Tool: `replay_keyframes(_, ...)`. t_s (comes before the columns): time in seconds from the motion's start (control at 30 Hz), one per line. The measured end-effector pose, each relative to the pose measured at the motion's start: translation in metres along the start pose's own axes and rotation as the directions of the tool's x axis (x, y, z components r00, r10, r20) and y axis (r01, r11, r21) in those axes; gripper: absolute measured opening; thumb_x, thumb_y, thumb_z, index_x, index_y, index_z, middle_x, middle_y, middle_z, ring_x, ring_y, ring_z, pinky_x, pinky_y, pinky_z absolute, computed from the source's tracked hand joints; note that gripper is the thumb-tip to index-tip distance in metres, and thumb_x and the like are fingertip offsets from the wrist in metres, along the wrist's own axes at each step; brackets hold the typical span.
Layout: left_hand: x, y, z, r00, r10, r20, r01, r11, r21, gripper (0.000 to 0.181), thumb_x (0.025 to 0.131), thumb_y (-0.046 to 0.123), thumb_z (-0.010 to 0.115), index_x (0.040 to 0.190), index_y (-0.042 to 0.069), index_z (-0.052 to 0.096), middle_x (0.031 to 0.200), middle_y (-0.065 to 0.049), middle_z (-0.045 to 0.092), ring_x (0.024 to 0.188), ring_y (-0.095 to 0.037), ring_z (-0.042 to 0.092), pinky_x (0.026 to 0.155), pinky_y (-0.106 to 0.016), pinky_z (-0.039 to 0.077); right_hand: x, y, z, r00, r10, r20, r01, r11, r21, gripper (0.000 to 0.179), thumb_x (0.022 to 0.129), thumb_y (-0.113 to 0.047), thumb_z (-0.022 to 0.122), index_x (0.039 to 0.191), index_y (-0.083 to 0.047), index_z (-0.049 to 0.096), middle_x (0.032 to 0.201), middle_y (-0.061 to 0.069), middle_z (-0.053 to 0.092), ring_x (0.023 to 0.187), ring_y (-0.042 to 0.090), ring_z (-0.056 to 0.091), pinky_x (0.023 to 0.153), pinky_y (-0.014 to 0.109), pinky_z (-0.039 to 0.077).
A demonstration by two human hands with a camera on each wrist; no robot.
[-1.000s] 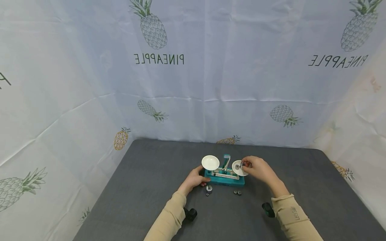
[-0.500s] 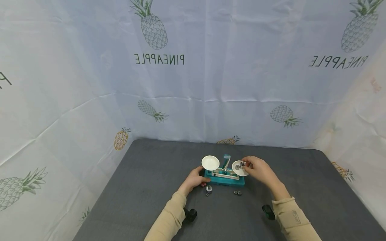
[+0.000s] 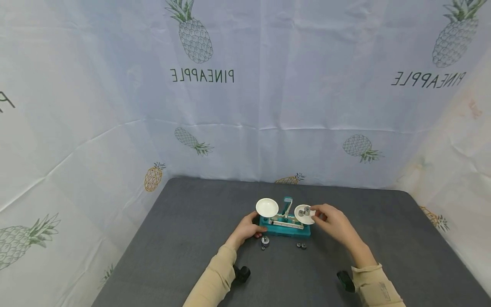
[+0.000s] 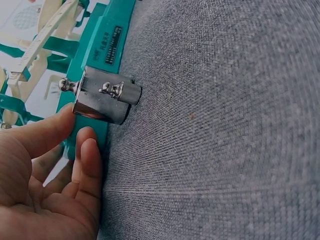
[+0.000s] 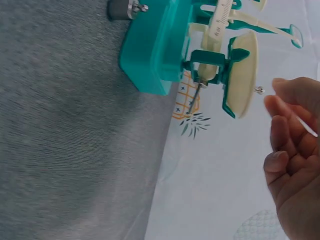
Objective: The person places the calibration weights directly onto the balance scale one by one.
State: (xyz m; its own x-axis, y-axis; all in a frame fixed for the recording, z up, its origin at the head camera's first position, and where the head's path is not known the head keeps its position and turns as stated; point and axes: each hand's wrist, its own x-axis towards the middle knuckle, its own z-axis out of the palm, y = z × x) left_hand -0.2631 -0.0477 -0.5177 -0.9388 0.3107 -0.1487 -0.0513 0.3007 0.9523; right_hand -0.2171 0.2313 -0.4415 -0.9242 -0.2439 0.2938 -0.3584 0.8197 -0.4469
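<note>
A teal balance scale (image 3: pixel 287 230) with two cream pans stands on the table. My left hand (image 3: pixel 246 228) grips the left end of its base, thumb along the front. In the left wrist view that thumb lies by a large metal weight (image 4: pixel 100 105) and a smaller weight (image 4: pixel 131 93). Two metal weights (image 3: pixel 307 210) stand on the right pan (image 3: pixel 305 221); the left pan (image 3: pixel 267 207) bears nothing. My right hand (image 3: pixel 334 222) is beside the right pan with loosely bent fingers. In the right wrist view its fingertips are apart from a weight's knob (image 5: pixel 259 90).
Two small weights (image 3: pixel 301 245) stand on the dark grey table (image 3: pixel 199 221) in front of the scale. A white pineapple-print cloth (image 3: pixel 245 102) hangs behind the table. Black wrist cameras (image 3: pixel 242 274) sit under both forearms.
My right hand has let go of a weight, which now stands on the right pan, and has drawn back a little to the right. My left hand keeps its place on the base.
</note>
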Motion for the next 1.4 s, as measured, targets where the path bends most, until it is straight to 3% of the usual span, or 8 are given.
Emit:
replay_keyframes(0.23, 0.000, -0.004, 0.000, 1.000, -0.012, -0.002, 0.012, 1.000, -0.003, 0.068, 0.078, 0.010, 0.071, 0.137, -0.001, 0.040, 0.096, -0.015, 0.060, 0.057, -0.012, 0.054, 0.053, -0.025, 0.048, -0.021, 0.001, 0.013, 0.977, -0.133, -0.167, 0.144, 0.988, 0.055, 0.011, 0.081, -0.007, 0.069, 0.090, -0.013, 0.069, 0.079, -0.010, 0.058, 0.065, -0.006, 0.042, 0.053, 0.018, 0.039)
replay_keyframes(0.4, 0.000, -0.004, 0.001, 1.000, -0.005, -0.008, 0.005, 1.000, -0.005, 0.067, 0.078, 0.010, 0.071, 0.137, -0.001, 0.042, 0.099, -0.015, 0.060, 0.058, -0.012, 0.054, 0.054, -0.025, 0.048, -0.032, 0.005, 0.020, 0.971, -0.149, -0.189, 0.170, 0.980, 0.099, 0.013, 0.077, -0.008, 0.073, 0.088, -0.014, 0.070, 0.076, -0.014, 0.056, 0.063, -0.007, 0.041, 0.051, 0.017, 0.038)
replay_keyframes(0.67, -0.001, -0.003, 0.000, 1.000, -0.005, -0.016, 0.005, 1.000, -0.009, 0.068, 0.078, 0.009, 0.071, 0.137, -0.002, 0.041, 0.110, -0.020, 0.059, 0.058, -0.012, 0.054, 0.053, -0.025, 0.049, -0.042, 0.018, 0.035, 0.998, -0.057, -0.042, 0.064, 0.979, 0.193, 0.015, 0.079, -0.019, 0.073, 0.092, -0.013, 0.071, 0.075, -0.014, 0.056, 0.062, -0.006, 0.043, 0.052, 0.018, 0.039)
replay_keyframes(0.87, 0.000, -0.003, 0.000, 1.000, 0.002, -0.018, -0.002, 1.000, -0.006, 0.067, 0.078, 0.009, 0.071, 0.137, -0.002, 0.041, 0.106, -0.019, 0.060, 0.058, -0.012, 0.054, 0.053, -0.026, 0.049, -0.042, 0.024, 0.048, 0.995, -0.045, 0.084, 0.026, 0.976, 0.215, 0.016, 0.083, -0.022, 0.069, 0.095, -0.012, 0.070, 0.078, -0.012, 0.059, 0.064, -0.006, 0.045, 0.054, 0.019, 0.042)
replay_keyframes(1.07, 0.000, -0.001, 0.000, 1.000, -0.003, -0.021, 0.003, 1.000, -0.004, 0.065, 0.078, 0.009, 0.071, 0.136, -0.001, 0.043, 0.102, -0.019, 0.060, 0.059, -0.012, 0.054, 0.054, -0.026, 0.050, -0.039, 0.025, 0.054, 0.990, -0.073, 0.117, 0.045, 0.973, 0.227, 0.015, 0.083, -0.021, 0.069, 0.094, -0.010, 0.070, 0.077, -0.010, 0.061, 0.065, -0.006, 0.047, 0.055, 0.019, 0.043)
replay_keyframes(1.4, -0.024, 0.032, -0.002, 1.000, 0.012, -0.003, -0.012, 1.000, -0.005, 0.061, 0.081, 0.003, 0.066, 0.135, -0.007, 0.040, 0.114, -0.028, 0.056, 0.063, -0.016, 0.056, 0.063, -0.039, 0.054, -0.032, 0.023, 0.058, 0.968, -0.033, 0.248, -0.014, 0.983, 0.185, 0.013, 0.082, -0.020, 0.069, 0.091, -0.011, 0.070, 0.075, -0.009, 0.061, 0.063, -0.006, 0.047, 0.055, 0.019, 0.042)
